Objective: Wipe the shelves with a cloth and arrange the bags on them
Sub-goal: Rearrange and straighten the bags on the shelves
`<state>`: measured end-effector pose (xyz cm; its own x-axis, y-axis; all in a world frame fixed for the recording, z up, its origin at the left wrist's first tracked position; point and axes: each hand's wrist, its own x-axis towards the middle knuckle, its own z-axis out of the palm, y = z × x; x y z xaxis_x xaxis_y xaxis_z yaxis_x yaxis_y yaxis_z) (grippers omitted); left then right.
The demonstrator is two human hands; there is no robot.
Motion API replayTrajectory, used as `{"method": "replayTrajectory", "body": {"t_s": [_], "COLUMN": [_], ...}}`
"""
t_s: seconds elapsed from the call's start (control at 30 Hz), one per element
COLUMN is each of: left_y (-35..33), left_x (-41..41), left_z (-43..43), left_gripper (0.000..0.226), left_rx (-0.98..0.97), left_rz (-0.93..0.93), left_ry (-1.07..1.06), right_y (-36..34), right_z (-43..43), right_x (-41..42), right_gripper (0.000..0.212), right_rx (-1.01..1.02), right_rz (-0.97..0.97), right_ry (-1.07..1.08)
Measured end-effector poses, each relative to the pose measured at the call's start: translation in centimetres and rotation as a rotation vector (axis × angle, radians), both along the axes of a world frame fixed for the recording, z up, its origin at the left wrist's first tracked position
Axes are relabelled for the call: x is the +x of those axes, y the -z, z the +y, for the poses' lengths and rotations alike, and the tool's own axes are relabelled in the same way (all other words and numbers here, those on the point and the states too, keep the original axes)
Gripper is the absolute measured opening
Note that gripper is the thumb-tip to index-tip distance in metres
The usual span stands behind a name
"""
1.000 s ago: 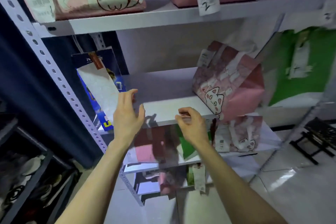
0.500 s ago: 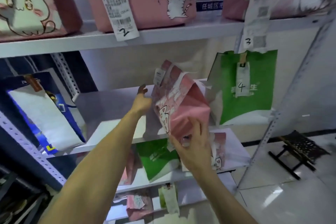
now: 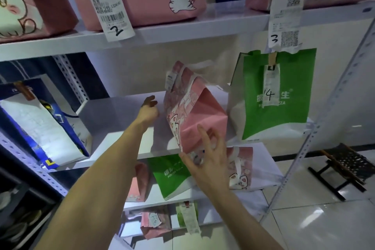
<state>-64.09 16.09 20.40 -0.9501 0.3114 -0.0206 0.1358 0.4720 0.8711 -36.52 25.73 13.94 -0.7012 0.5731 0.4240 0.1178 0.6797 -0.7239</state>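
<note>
pink bag [image 3: 199, 113] between left hand [image 3: 149, 110], right hand [image 3: 209, 161]

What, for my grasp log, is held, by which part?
No grip: right hand presses spread fingers on the pink cat bag, lower front; left hand beside it, contact unclear.

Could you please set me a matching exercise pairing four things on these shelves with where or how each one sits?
1 green bag tagged 14
2 pink bag beside it
3 blue and white bag
4 receipt marked 2

A middle shelf, left end
B hanging over the edge of the upper shelf
C tilted, mid-shelf
D standing, middle shelf, right end

Pairs: 1-D, 2-C, 3-A, 4-B
</note>
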Motion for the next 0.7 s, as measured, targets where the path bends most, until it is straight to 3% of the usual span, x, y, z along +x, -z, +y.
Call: {"method": "replayTrajectory", "body": {"t_s": [0.17, 0.27, 0.43, 0.57, 0.7], "left_y": [0.0, -0.6, -0.5, -0.1, 2.7], "left_x": [-0.9, -1.7, -2.5, -2.3, 0.4], "left_z": [0.8, 1.7, 2.7, 1.5, -2.2], "left_gripper": [0.075, 0.073, 0.052, 0.031, 0.037], "left_rx": [-0.042, -0.054, -0.006, -0.073, 0.152], "left_rz": [0.016, 0.018, -0.045, 0.007, -0.007], "left_ry": [-0.002, -0.005, -0.006, 0.051, 0.034], "right_y": [0.6, 0.5, 0.7, 0.3, -0.4], "right_z": [1.1, 1.5, 1.9, 3.0, 5.1], "right_x": [-0.2, -0.8, -1.9, -3.4, -4.5], "right_gripper": [0.08, 0.084, 0.096, 0.084, 0.078], "right_rx": [0.0, -0.031, -0.093, -0.174, -0.226], "right_rz": [-0.072, -0.074, -0.07, -0.091, -0.111], "right_ry": [-0.002, 0.026, 0.064, 0.074, 0.004]}}
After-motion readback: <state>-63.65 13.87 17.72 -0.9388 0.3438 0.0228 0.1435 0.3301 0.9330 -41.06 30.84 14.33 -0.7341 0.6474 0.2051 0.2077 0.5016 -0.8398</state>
